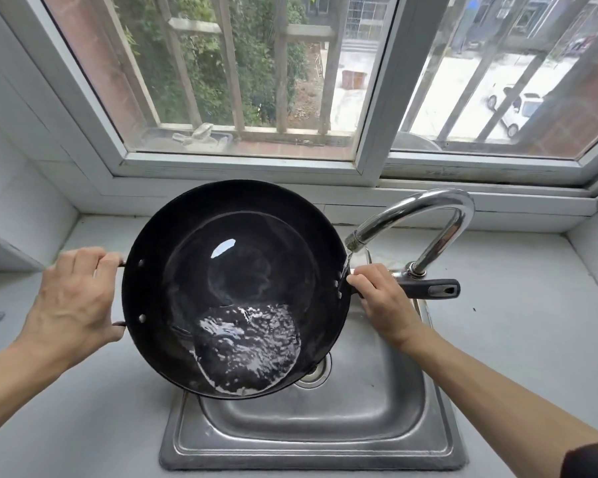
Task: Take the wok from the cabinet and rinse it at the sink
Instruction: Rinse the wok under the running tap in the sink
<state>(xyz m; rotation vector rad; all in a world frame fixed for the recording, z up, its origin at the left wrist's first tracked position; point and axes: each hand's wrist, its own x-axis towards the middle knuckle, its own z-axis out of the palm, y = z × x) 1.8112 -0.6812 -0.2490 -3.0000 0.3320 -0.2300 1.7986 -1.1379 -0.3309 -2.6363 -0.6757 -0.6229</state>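
Grey and pale, the surface [497, 322] wraps around a small stainless sink [308, 436] set under a white-framed sliding window [377, 98], and through the glass I see bars, greenery and parked cars outside. From my feed, the black wok [235, 267] sits in the air over the sink, tipped toward me, so that a pool of rippling water [249, 350] gathers against its near wall while the far part of the bowl shows only a wet sheen. My left hand [73, 301] is wrapped around the small loop handle [120, 293] on the wok's left rim, fingers curled over the top of it. My right hand [382, 298] is clenched around the long black handle [432, 289] close to where it meets the pan, and the handle's free end sticks out to the right past my knuckles. A curved chrome faucet [425, 215] arches over from the right, its spout ending just above the wok's right edge, and a thin stream of water [345, 267] runs down from it onto the rim beside my right fingers. Below the wok's lower right edge I can make out part of the sink's drain [316, 372]. A dark sleeve [591, 460] shows at the bottom right corner on my right arm.
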